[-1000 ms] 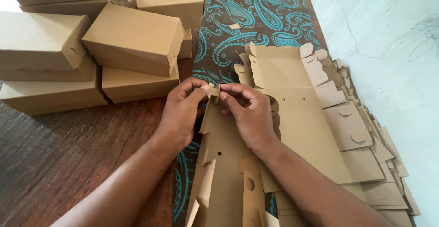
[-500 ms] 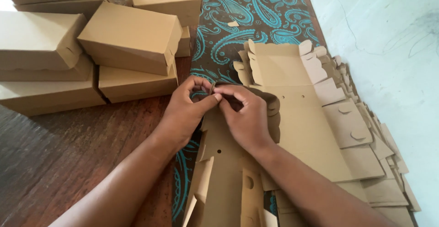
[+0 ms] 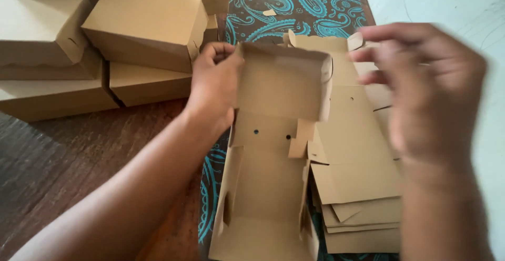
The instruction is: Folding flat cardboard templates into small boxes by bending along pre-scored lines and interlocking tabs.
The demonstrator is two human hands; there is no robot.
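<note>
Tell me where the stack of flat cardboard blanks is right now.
In the head view, the stack of flat cardboard blanks lies right of centre, beside the half-folded box and under the raised right hand.

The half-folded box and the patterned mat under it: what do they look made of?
Half-folded box, gripped by the left hand: plain brown cardboard, matte, with creased flaps and punched holes. Patterned mat: probably woven fabric, teal paisley on dark ground; texture too blurred to confirm.
</note>
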